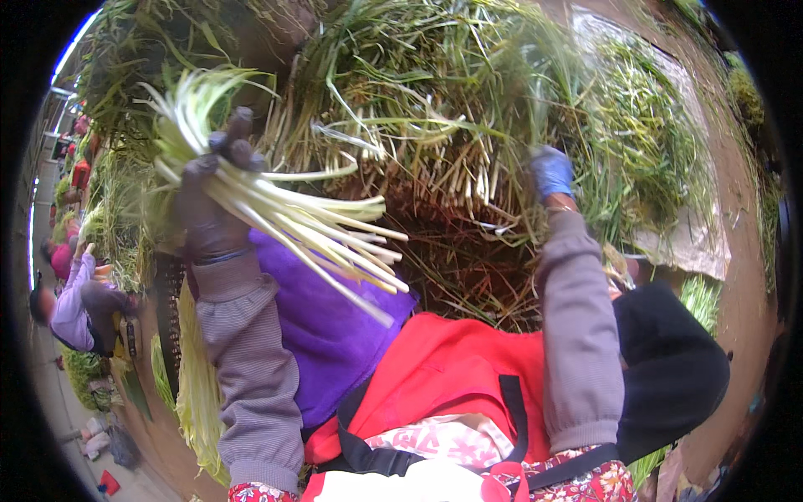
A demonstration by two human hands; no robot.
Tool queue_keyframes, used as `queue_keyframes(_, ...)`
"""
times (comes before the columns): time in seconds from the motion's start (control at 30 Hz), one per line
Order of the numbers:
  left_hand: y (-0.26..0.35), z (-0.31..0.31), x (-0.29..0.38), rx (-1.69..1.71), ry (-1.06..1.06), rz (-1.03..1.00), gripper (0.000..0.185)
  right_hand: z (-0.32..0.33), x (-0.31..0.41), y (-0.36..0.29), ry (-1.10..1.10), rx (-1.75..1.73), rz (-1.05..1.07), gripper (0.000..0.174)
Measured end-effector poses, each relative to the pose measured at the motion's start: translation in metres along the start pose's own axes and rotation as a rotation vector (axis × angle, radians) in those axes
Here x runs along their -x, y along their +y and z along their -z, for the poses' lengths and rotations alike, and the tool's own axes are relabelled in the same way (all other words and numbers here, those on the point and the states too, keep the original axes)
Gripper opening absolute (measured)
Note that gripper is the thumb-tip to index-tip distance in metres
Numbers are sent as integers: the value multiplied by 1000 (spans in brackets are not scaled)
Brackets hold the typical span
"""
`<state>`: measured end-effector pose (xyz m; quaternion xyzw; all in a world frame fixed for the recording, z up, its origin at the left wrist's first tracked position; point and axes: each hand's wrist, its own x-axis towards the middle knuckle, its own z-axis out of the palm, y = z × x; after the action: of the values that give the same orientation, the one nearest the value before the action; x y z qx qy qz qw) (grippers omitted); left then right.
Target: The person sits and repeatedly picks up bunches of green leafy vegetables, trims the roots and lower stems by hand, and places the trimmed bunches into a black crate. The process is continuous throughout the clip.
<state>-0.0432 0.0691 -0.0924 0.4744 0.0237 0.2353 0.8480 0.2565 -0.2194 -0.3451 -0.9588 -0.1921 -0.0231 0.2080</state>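
My left hand (pixel 219 169), in a dark glove, is closed around a bunch of long pale green and white stalks (pixel 301 207); their cut-looking white ends point right, over a purple cloth (pixel 320 339) on my lap. In a blue glove, my right hand (pixel 553 170) is at the near side of the big heap of leafy green stalks (pixel 439 81). Its fingers blur into the leaves, so whether it grips any is unclear. White stalk ends (pixel 480 176) stick out of the heap between my hands, above reddish-brown litter (pixel 464 251).
More greens (pixel 646 125) lie on a pale sheet (pixel 696 248) at the right. A dark crate (pixel 168 307) and a bundle of pale stalks (pixel 194 383) are beside me at left. Farther left, a person in a lilac top (pixel 72 314) sits among other people and heaps.
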Motion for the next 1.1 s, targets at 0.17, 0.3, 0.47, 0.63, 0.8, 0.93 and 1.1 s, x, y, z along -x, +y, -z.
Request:
queue_keyframes(0.17,-23,9,-8,277,129,178,25,163,-9,30,470,236,386,20)
queue_keyframes(0.3,-41,5,-7,198,233,222,22,266,40,42,655,-1457,-177,19)
queue_keyframes(0.47,-75,-21,-9,22,359,280,35,173,59,-36,311,-1331,-235,22)
queue_keyframes(0.63,-102,-38,-8,28,320,497,24,91,118,-148,-414,-1266,74,17)
queue_keyframes(0.8,-117,-32,-5,-62,323,657,21,95,143,-176,-569,-1266,160,16)
queue_keyframes(0.93,-121,-31,-3,-87,306,646,19,86,143,-174,-562,-1251,253,16)
queue_keyframes(1.1,-111,-34,1,-39,235,655,12,85,146,-172,-581,-1222,344,14)
